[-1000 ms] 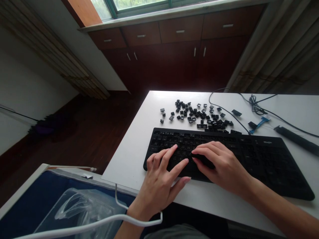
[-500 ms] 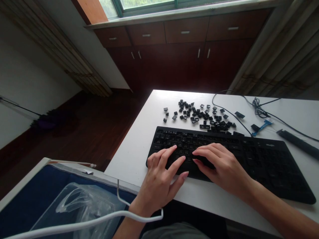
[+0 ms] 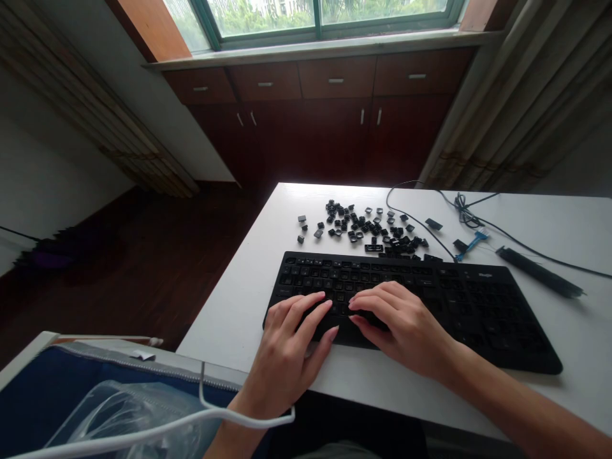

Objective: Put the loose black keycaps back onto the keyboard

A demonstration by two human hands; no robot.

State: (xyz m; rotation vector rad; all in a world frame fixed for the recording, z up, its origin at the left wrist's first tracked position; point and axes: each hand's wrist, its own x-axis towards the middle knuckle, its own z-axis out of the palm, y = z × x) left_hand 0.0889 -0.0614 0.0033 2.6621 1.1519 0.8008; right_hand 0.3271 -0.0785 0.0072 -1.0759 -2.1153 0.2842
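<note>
A black keyboard [image 3: 492, 319] lies on the white table, with many key positions stripped of their caps. My left hand [image 3: 289, 341] rests over its left part, fingers spread and fingertips touching the lower rows. Beside it, my right hand [image 3: 401, 319] is bent low over the middle of the keyboard. Its thumb and forefinger come close together in a pinch; whatever may be between them is too small to make out. Behind the keyboard's top edge, loose black keycaps [image 3: 404, 244] lie scattered, some upside down.
A blue tool [image 3: 473, 245], a long black strip [image 3: 540, 273] and a coiled black cable [image 3: 463, 210] lie at the right rear. By the table's left side are a clear plastic bag [image 3: 138, 408] on blue fabric and a white cable [image 3: 191, 421].
The camera view has tilted upward, showing more of the window. Both hands remain at nearly the same spots on the keyboard, with only slight finger movement.
</note>
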